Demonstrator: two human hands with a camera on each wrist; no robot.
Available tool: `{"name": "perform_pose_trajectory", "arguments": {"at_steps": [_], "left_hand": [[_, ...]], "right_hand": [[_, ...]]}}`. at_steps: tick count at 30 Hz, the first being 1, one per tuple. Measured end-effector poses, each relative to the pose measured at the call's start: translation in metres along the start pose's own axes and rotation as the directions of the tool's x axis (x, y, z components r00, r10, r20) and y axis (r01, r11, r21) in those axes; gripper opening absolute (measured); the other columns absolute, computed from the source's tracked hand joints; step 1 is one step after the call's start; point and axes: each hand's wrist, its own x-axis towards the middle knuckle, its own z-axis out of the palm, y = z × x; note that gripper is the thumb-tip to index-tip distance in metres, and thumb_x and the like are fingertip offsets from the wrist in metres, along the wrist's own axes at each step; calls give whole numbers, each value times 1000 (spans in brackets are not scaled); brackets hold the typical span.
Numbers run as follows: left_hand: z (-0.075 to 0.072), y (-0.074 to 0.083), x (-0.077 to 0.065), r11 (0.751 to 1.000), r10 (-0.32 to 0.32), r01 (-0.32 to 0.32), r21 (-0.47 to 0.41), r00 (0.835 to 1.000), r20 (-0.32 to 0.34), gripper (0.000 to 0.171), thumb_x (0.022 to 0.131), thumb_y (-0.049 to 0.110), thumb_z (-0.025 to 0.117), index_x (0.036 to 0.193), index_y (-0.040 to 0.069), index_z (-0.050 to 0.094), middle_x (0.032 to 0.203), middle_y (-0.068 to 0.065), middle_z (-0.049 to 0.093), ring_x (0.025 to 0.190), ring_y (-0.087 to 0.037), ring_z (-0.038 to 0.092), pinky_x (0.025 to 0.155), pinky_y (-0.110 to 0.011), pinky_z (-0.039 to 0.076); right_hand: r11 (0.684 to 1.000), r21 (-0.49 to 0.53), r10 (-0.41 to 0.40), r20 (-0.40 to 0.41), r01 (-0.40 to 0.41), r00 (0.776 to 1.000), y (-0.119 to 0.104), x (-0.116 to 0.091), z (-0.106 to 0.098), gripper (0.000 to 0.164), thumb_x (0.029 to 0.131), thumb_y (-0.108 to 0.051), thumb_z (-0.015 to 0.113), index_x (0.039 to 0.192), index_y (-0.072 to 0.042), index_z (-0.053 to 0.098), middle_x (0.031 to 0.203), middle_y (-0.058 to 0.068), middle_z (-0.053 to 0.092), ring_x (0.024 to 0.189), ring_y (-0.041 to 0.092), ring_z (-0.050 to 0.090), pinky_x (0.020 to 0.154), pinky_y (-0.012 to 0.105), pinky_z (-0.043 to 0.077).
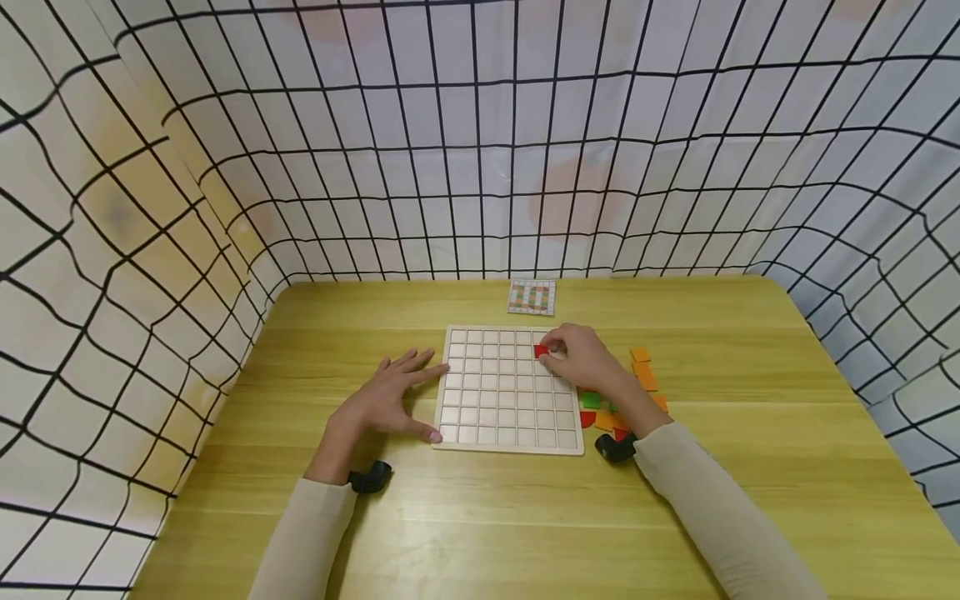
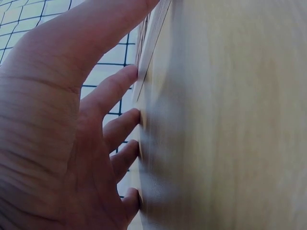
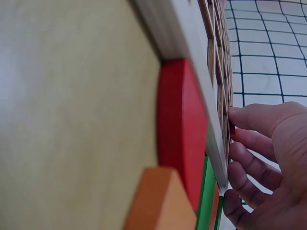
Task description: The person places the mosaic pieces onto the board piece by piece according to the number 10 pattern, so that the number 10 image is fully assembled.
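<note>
A pale wooden grid board [image 1: 489,388] lies flat on the table, divided into small square cells. My right hand [image 1: 587,360] pinches a red square tile [image 1: 541,352] between thumb and forefinger over the board's upper right cells. In the right wrist view the same red tile [image 3: 232,128] shows only as a sliver at the fingertips. My left hand [image 1: 390,397] is spread at the board's left edge, its thumb at the lower left corner and its forefinger on the side. The left wrist view shows the left hand's [image 2: 91,158] fingertips resting along the table and board edge.
Right of the board lie loose pieces: green [image 1: 592,400], red [image 1: 588,419] and several orange ones [image 1: 643,375], partly hidden by my right forearm. Behind the board lies a small card [image 1: 532,297] with a coloured grid pattern. White walls with black grid lines [image 1: 480,183] enclose the table.
</note>
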Motion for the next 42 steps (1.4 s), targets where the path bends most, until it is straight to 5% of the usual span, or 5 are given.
{"name": "perform_pose_trajectory", "arguments": {"at_steps": [18, 42], "left_hand": [[1, 1, 1, 1000, -1, 1, -2, 1000, 6, 112, 66, 71, 86, 160, 31, 39, 173, -7, 19, 161, -38, 11, 126, -69, 3], [1, 1, 0, 1000, -3, 3, 1, 1000, 13, 111, 67, 72, 85, 160, 33, 39, 173, -7, 19, 161, -39, 10, 125, -69, 3]], "right_hand": [[996, 87, 33, -70, -27, 997, 6, -14, -10, 30, 95, -28, 74, 116, -7, 75, 112, 10, 71, 99, 27, 63, 90, 47, 56], [994, 13, 107, -217, -107, 970, 80, -78, -67, 37, 99, -31, 71, 122, -2, 72, 109, 17, 71, 102, 33, 63, 89, 50, 53]]}}
